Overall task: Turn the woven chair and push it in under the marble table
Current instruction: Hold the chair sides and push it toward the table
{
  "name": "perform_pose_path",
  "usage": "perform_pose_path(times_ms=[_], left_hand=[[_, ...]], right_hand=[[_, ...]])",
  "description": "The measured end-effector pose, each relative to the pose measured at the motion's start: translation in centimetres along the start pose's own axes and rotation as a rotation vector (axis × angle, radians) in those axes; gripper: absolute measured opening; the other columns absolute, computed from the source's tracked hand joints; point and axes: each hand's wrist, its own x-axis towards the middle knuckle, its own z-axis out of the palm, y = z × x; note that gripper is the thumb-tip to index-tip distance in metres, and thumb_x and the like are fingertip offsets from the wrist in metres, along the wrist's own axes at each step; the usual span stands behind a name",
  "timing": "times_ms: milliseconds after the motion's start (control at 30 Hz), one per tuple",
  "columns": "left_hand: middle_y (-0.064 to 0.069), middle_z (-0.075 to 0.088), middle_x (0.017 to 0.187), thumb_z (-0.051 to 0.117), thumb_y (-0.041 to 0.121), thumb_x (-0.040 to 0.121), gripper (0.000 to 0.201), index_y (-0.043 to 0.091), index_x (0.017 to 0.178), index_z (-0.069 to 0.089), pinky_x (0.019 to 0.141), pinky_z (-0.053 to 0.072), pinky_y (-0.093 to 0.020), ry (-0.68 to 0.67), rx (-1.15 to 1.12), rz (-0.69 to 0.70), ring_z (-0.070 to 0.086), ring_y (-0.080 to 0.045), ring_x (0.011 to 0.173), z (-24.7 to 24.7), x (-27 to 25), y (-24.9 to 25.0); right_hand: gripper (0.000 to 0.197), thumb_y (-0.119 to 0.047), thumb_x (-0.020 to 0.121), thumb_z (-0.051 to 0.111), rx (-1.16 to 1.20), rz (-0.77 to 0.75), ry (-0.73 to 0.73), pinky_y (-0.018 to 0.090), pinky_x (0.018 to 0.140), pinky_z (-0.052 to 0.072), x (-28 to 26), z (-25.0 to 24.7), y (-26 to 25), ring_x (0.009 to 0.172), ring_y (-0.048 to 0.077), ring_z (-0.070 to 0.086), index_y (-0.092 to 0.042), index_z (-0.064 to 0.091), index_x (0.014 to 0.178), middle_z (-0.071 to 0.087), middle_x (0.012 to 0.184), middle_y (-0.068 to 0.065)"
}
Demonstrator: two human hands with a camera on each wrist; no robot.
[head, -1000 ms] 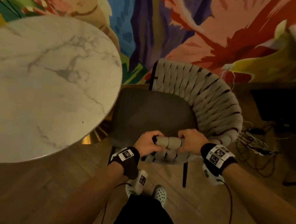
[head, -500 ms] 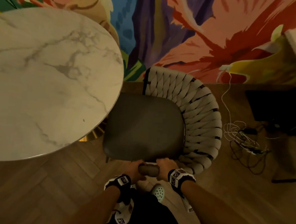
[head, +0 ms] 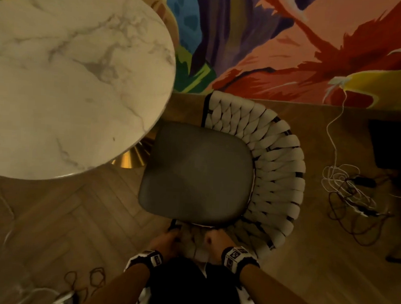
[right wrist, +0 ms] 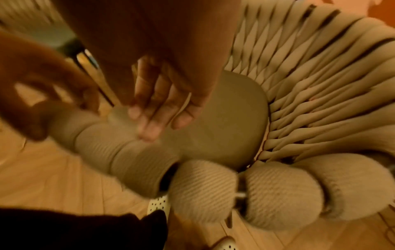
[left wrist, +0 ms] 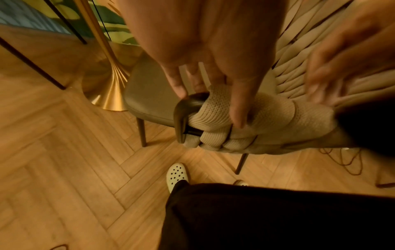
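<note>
The woven chair (head: 277, 169) stands right of the round marble table (head: 70, 87). Its dark seat (head: 198, 172) faces the table, and the beige woven back curves round the right side. Both hands are at the near end of the woven rail (left wrist: 267, 111), close to my body. My left hand (left wrist: 210, 104) grips that rail end, thumb on the near side and fingers over the far side. My right hand (right wrist: 158, 121) lies just beside it with fairly straight fingers touching the rail (right wrist: 119, 152). In the head view my left hand (head: 170, 242) and right hand (head: 214, 242) sit side by side.
The table's gold pedestal base (head: 132, 157) stands just left of the seat. A painted wall (head: 293, 40) runs behind the chair. Tangled cables (head: 348, 189) and a dark box (head: 395, 143) lie on the wood floor to the right. My shoe (left wrist: 177, 174) is under the rail.
The near rail end has swung toward my body with both hands on it, and the seat has drawn back from the table edge. My right hand's fingers have straightened from their grip.
</note>
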Motion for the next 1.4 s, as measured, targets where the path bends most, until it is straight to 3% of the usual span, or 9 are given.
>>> perform_pose_path(times_ms=[133, 267, 400, 533, 800, 933, 1033, 1199, 1399], left_hand=[[0.007, 0.066, 0.102, 0.064, 0.037, 0.069, 0.036, 0.051, 0.102, 0.057, 0.081, 0.053, -0.033, 0.119, -0.159, -0.061, 0.064, -0.016, 0.093, 0.4, -2.7, 2.2], [-0.013, 0.053, 0.128, 0.07, 0.033, 0.066, 0.074, 0.009, 0.131, 0.045, 0.099, 0.047, -0.051, 0.429, -0.744, -0.452, 0.053, -0.037, 0.117, 1.9, -4.0, 3.9], [-0.017, 0.05, 0.129, 0.054, 0.02, 0.091, 0.041, 0.007, 0.129, 0.046, 0.086, 0.049, -0.045, 0.364, -1.346, -0.627, 0.049, -0.039, 0.122, 3.1, -3.2, 6.8], [-0.021, 0.054, 0.135, 0.066, 0.036, 0.082, 0.057, 0.007, 0.13, 0.051, 0.067, 0.056, -0.047, 0.404, -1.372, -0.684, 0.057, -0.042, 0.115, 6.0, 0.3, 3.2], [-0.02, 0.044, 0.14, 0.046, 0.002, 0.092, 0.049, 0.001, 0.14, 0.036, 0.105, 0.04, -0.052, 0.384, -1.46, -0.672, 0.04, -0.041, 0.132, 3.0, -1.0, 8.3], [-0.023, 0.049, 0.137, 0.058, 0.007, 0.086, 0.056, 0.005, 0.137, 0.037, 0.068, 0.052, -0.044, 0.355, -1.51, -0.678, 0.057, -0.035, 0.101, 2.8, 1.4, 6.6], [-0.023, 0.061, 0.114, 0.058, 0.007, 0.087, 0.046, 0.001, 0.13, 0.043, 0.064, 0.053, -0.04, 0.345, -1.477, -0.657, 0.063, -0.032, 0.086, 1.3, 2.4, 8.0], [-0.015, 0.062, 0.09, 0.055, 0.012, 0.09, 0.023, 0.004, 0.111, 0.053, 0.07, 0.054, -0.039, 0.287, -1.367, -0.566, 0.064, -0.03, 0.08, -3.0, 4.8, 10.7], [-0.012, 0.066, 0.096, 0.064, 0.05, 0.056, 0.05, 0.019, 0.094, 0.06, 0.092, 0.052, -0.055, 0.276, -0.985, -0.443, 0.064, -0.032, 0.094, -7.0, 9.7, 9.8]], right_hand=[[0.02, -0.02, 0.091, 0.055, 0.386, 0.043, 0.031, 0.037, 0.071, 0.056, -2.0, -3.2, 6.6, 0.06, 0.018, 0.062, -0.015, 0.064, 0.074, 0.069, 0.074, 0.01], [0.022, -0.024, 0.095, 0.054, 0.865, 0.293, 0.282, 0.021, 0.042, 0.045, -5.0, -6.7, 16.5, 0.045, 0.013, 0.053, -0.006, 0.066, 0.093, 0.06, 0.064, 0.006], [0.057, -0.055, 0.081, 0.063, 1.168, 0.575, 0.266, 0.027, 0.051, 0.045, -7.8, -5.7, 23.9, 0.055, 0.021, 0.053, -0.001, 0.066, 0.101, 0.062, 0.071, 0.011], [0.048, -0.05, 0.089, 0.056, 1.24, 0.44, 0.115, 0.039, 0.073, 0.054, -7.0, -5.6, 22.6, 0.1, 0.035, 0.065, -0.011, 0.055, 0.119, 0.065, 0.116, 0.018], [0.056, -0.041, 0.093, 0.053, 1.189, 0.449, 0.278, 0.039, 0.062, 0.056, -4.0, -8.3, 21.8, 0.089, 0.039, 0.064, -0.001, 0.051, 0.132, 0.061, 0.123, 0.024], [0.054, -0.037, 0.093, 0.054, 1.204, 0.474, 0.318, 0.042, 0.063, 0.055, -3.1, -12.0, 21.7, 0.094, 0.041, 0.063, -0.002, 0.049, 0.134, 0.06, 0.124, 0.022], [0.051, -0.03, 0.095, 0.054, 1.266, 0.528, 0.369, 0.053, 0.086, 0.053, -1.9, -15.2, 21.3, 0.109, 0.043, 0.058, -0.003, 0.046, 0.137, 0.053, 0.137, 0.022], [0.04, -0.017, 0.095, 0.054, 1.251, 0.546, 0.491, 0.047, 0.071, 0.053, -0.1, -21.1, 19.4, 0.086, 0.035, 0.06, 0.004, 0.052, 0.129, 0.061, 0.121, 0.024], [0.022, -0.013, 0.086, 0.062, 1.243, 0.439, 0.503, 0.038, 0.064, 0.055, 2.4, -28.5, 16.3, 0.077, 0.025, 0.064, -0.009, 0.06, 0.108, 0.067, 0.089, 0.009]])
